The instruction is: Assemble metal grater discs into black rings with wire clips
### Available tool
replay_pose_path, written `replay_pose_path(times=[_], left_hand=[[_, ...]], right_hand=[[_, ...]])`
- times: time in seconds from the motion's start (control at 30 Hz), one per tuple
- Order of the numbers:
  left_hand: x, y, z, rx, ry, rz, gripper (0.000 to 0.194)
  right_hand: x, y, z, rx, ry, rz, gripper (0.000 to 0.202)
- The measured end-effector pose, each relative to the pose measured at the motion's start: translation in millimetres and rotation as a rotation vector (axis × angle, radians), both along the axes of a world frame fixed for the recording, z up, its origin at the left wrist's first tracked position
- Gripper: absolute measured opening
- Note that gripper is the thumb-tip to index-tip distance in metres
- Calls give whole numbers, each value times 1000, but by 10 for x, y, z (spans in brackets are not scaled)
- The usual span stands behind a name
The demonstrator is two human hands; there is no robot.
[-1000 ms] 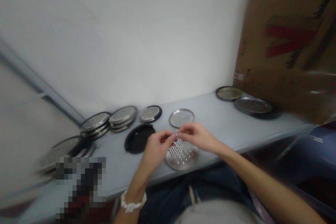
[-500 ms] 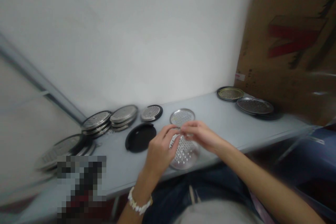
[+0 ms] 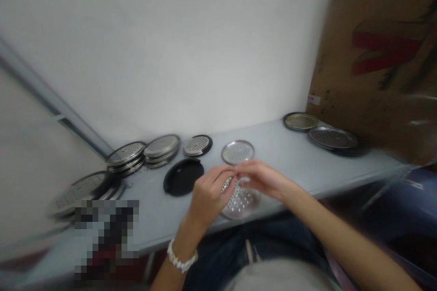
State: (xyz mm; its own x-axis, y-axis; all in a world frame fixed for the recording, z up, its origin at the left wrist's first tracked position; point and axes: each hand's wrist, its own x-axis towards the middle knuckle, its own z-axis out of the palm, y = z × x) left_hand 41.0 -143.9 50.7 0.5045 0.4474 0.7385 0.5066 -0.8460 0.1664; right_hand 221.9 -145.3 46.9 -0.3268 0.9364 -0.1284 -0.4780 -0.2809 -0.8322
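Observation:
My left hand, with a white beaded bracelet at its wrist, is closed with the fingertips pinched together. The fingertips of my right hand meet it in a pinch as well. Whatever lies between the fingers is too small or hidden to make out. Just below both hands lies a round metal grater disc at the table's near edge, partly covered by my fingers. Beyond them is a second round perforated disc with a raised rim. A black round tray-like piece with a notched rim sits left of my left hand.
Stacks of metal grater discs stand on the grey table at left, with more discs nearer. A small black-rimmed disc lies by the wall. Further discs lie right, near a large cardboard box.
The hands stay pinched together over the disc, the fingers shifting slightly and the right fingers curling a little lower. The discs on the table look unmoved; the view has shifted slightly.

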Motion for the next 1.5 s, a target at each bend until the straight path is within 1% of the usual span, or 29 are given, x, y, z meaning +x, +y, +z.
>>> replay_pose_path(times=[0.07,0.13,0.23,0.3,0.37,0.43,0.5,0.63,0.77,0.9,1.1,1.3,1.5], left_hand=[[26,-4,9,-88,-82,-10,10],[49,-4,23,-229,-179,3,8],[57,16,25,-464,-301,4,5],[41,45,7,-611,-355,-28,7],[18,77,-15,-741,-393,-66,11],[-1,101,-28,-850,-426,-102,15],[-10,110,-28,-933,-447,-131,17],[-9,93,-4,-1026,-453,-156,20],[-9,75,15,-1074,-469,-172,21],[-15,83,5,-1071,-464,-170,21],[-20,95,-24,-960,-390,-145,19],[-17,71,6,-876,-317,-89,15],[1,58,22,-829,-270,-60,15]], right_hand=[[-8,4,-8,44,-51,-10,25],[-15,21,-30,112,-134,-46,25],[-21,48,-67,276,-272,-94,23],[-20,58,-79,395,-361,-106,19],[-15,63,-82,482,-440,-121,17],[-8,65,-86,530,-496,-118,16],[0,67,-97,542,-521,-106,16],[12,68,-123,549,-543,-98,12],[24,64,-114,545,-544,-76,11],[37,63,-108,556,-587,-68,14],[35,52,-119,626,-689,-95,9],[37,25,-91,660,-776,-117,9],[20,-4,-62,730,-911,-187,10]])
